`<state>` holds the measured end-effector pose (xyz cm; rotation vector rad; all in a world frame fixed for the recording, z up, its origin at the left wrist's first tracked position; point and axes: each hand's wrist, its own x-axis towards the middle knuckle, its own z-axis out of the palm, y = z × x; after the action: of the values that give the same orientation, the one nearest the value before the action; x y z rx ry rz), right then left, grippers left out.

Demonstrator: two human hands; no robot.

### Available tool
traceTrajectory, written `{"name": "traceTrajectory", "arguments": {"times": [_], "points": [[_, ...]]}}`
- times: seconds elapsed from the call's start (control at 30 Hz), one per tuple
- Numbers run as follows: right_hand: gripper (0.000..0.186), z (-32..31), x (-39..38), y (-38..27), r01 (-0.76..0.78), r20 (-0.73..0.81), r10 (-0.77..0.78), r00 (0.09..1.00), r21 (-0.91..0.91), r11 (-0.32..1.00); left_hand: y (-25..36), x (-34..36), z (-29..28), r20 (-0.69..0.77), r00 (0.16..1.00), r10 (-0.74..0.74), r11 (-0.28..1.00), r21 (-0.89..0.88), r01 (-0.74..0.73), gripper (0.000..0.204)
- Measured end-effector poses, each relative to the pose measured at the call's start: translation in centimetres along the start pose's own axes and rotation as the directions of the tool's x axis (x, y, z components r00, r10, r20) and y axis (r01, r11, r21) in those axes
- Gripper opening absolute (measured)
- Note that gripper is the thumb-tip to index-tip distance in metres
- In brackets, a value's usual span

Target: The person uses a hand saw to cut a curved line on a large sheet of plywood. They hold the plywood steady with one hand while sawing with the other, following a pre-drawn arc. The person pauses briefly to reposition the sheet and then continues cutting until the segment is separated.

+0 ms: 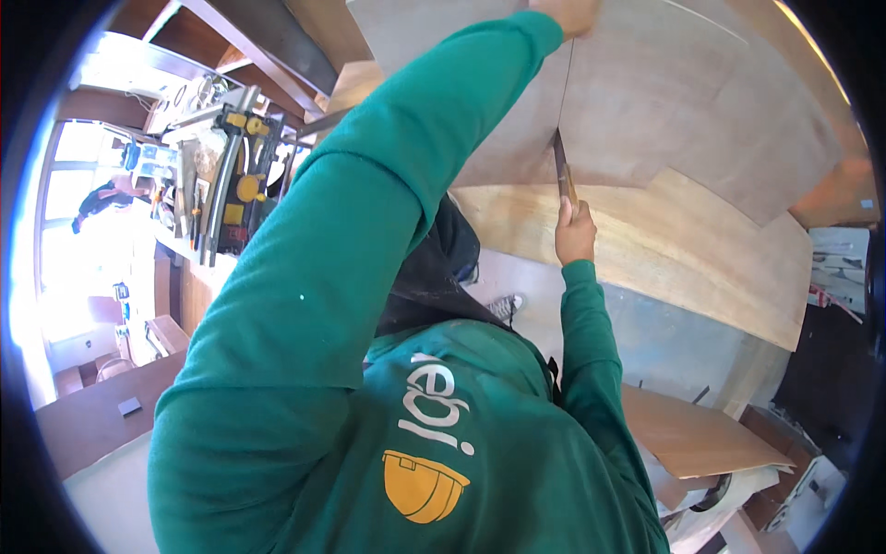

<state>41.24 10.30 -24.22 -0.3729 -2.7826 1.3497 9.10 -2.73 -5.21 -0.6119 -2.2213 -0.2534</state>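
Note:
My right hand (575, 236) is closed round the wooden handle of a handsaw (560, 159), seen nearly edge-on. Its narrow dark blade meets a large brownish plywood sheet (664, 102) close to the sheet's near edge. From the blade a thin dark line runs away across the sheet toward my left hand (565, 13); whether it is a cut or a mark I cannot tell. My left arm reaches far forward over the sheet, and that hand is partly cut off by the top edge, its fingers not clear. Under the sheet lies a paler wooden board (637, 226).
On the left, a cluttered workbench (189, 245) holds tools and a black-and-yellow clamping bench (242, 175). A brown panel (701, 429) lies at the lower right, near a black sheet (826, 365). My shoe (506, 307) shows on the floor below the board.

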Motion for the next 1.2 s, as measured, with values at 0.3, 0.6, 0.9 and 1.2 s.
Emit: {"name": "traceTrajectory", "arguments": {"times": [0.3,0.6,0.9,1.2], "points": [[0.033,-14.1,-18.9,-1.0,-0.24,0.187,0.234,0.954,0.008,0.971,-1.3,-2.5,2.5,-0.114,0.993,0.035,0.995,0.102,-0.023,0.056],[0.037,-2.6,-4.6,1.2,0.043,0.003,-0.043,0.999,-0.005,0.999,0.0,-0.3,0.5,0.091,0.995,-0.034,0.988,0.153,0.02,0.056],[0.035,-13.6,-19.4,0.0,-0.151,0.123,0.148,0.981,0.01,0.989,-0.2,-0.5,-0.1,0.205,0.975,-0.089,0.992,0.108,0.068,0.06],[0.044,-0.8,0.1,0.8,0.042,0.023,-0.042,0.999,0.005,0.999,-0.6,-1.3,2.2,-0.037,0.999,0.026,0.989,0.15,-0.02,0.062]]}}
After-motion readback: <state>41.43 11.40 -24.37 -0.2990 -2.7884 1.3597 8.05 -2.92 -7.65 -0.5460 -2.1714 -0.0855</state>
